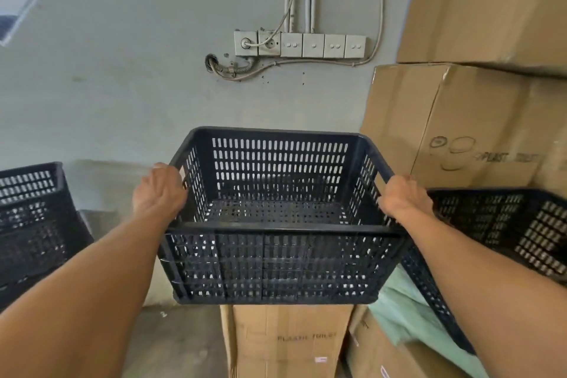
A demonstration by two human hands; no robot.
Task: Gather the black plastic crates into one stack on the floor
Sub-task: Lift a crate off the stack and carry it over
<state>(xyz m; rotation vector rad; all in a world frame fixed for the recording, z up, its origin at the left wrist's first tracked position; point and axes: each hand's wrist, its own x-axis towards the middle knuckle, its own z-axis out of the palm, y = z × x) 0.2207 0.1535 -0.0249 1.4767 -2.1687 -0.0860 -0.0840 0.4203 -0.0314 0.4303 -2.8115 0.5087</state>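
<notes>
An empty black perforated plastic crate is at chest height in the middle of the head view, above a cardboard box. My left hand grips its left rim and my right hand grips its right rim. A second black crate stands at the left edge, low by the wall. A third black crate lies at the right, resting on cardboard boxes, partly hidden behind my right forearm.
Tall stacked cardboard boxes fill the right side. A lower cardboard box sits directly under the held crate, with a pale green sheet beside it. Wall switches and cables are ahead. Bare concrete floor shows at lower left.
</notes>
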